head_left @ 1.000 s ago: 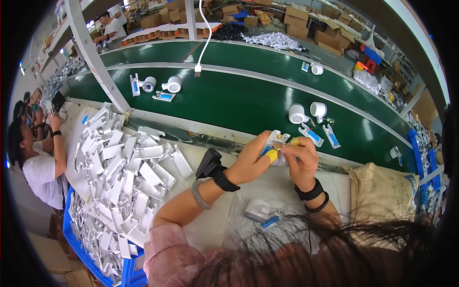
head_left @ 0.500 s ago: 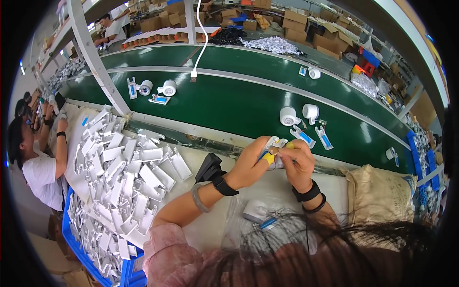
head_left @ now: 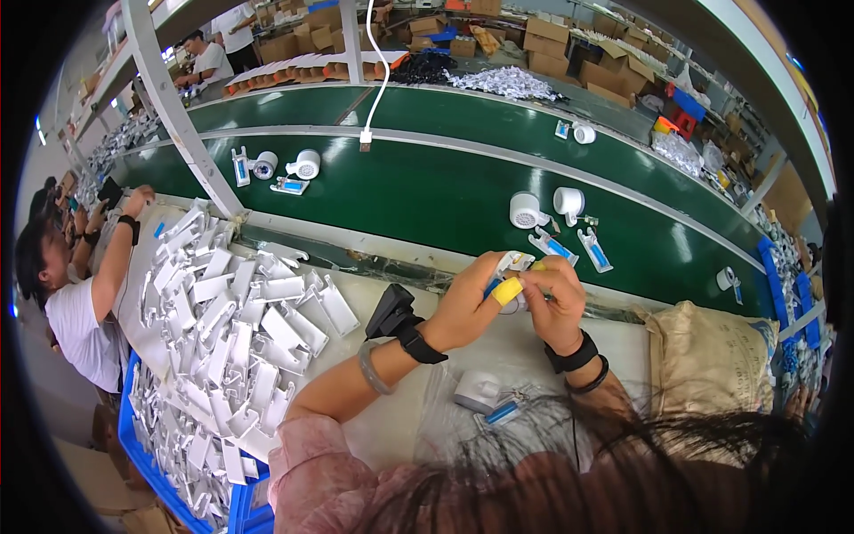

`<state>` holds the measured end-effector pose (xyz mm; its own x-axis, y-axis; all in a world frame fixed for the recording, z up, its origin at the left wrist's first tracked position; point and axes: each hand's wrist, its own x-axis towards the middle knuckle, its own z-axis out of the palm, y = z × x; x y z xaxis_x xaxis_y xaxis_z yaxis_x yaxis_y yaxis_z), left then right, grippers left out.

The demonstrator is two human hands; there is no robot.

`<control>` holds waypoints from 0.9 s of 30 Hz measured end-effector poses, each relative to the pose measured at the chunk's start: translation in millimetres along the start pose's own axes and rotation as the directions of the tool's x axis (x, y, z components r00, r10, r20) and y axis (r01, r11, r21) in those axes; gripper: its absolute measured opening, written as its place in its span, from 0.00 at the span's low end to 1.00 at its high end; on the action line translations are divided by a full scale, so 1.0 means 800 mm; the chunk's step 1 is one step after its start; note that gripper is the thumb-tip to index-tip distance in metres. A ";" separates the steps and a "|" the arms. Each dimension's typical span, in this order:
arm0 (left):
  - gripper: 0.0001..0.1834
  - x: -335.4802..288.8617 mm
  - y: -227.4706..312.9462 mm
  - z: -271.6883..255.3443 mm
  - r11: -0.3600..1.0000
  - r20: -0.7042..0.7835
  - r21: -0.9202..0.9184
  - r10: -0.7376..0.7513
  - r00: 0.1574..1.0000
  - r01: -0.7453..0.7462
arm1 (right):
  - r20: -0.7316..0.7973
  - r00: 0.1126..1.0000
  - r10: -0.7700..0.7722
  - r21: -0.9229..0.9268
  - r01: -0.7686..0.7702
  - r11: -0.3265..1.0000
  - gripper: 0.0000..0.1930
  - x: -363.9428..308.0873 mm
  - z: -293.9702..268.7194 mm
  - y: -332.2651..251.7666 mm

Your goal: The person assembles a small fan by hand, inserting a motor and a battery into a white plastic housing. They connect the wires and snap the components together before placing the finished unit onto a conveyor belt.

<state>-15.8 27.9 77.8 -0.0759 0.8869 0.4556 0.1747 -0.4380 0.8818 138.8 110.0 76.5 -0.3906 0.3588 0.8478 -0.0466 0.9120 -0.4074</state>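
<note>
In front of the conveyor, my left hand (head_left: 464, 307) is closed around a small white plastic housing (head_left: 514, 262) with a bit of blue in it. Yellow wrapping covers the thumb of that hand. My right hand (head_left: 556, 304) meets it from the right, fingertips pinched at the same piece; what exactly they grip is hidden. Part of a round white piece shows below the fingers. Between my forearms, a white fan head (head_left: 478, 390) and a blue battery (head_left: 502, 411) lie on clear plastic.
White plastic housings (head_left: 236, 329) are heaped at left, spilling into a blue bin (head_left: 147, 463). Fan heads with battery handles (head_left: 594, 249) ride the green conveyor (head_left: 418, 191). A tan sack (head_left: 712, 360) lies at right, a white cable (head_left: 378, 89) hangs ahead, and a co-worker (head_left: 84, 311) sits left.
The fan pieces on the near conveyor have shifted left. My hands stay together at the housing, with the yellow-wrapped thumb turned more into view. The co-worker's arm has reached farther forward.
</note>
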 end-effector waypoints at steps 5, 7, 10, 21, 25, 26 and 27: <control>0.15 0.001 0.004 0.002 0.998 -0.016 0.042 0.051 0.999 -0.051 | 0.011 1.000 0.006 -0.006 -0.006 1.000 0.11 0.001 -0.004 -0.001; 0.14 -0.001 -0.001 0.002 0.996 -0.033 0.073 0.048 0.998 -0.045 | 0.005 1.000 -0.004 -0.008 0.004 1.000 0.11 -0.001 -0.001 -0.001; 0.14 0.000 -0.001 0.003 0.998 -0.046 0.057 0.044 0.998 -0.041 | -0.009 1.000 0.003 -0.013 -0.003 1.000 0.11 0.001 0.000 -0.003; 0.12 0.005 -0.012 -0.003 0.973 -0.069 0.190 0.143 0.987 -0.128 | 0.024 0.999 -0.049 -0.128 0.052 0.990 0.10 0.001 0.003 -0.009; 0.12 0.009 -0.008 -0.004 0.929 -0.071 0.279 0.272 0.960 -0.243 | 0.041 0.999 -0.010 -0.151 0.016 0.988 0.16 0.006 0.005 -0.017; 0.12 0.011 -0.005 -0.007 0.928 -0.071 0.279 0.275 0.959 -0.246 | 0.048 0.999 0.024 -0.102 -0.019 0.995 0.17 0.006 0.005 -0.016; 0.12 0.011 -0.002 -0.013 0.974 -0.072 0.197 0.126 0.989 -0.109 | 0.047 0.999 0.022 -0.104 -0.017 0.994 0.17 0.004 0.004 -0.015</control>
<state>-26.7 34.9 81.8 -0.1234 0.8121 0.5703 0.3717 -0.4950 0.7854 135.3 99.6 83.2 -0.4347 0.3692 0.8214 0.0560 0.9214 -0.3845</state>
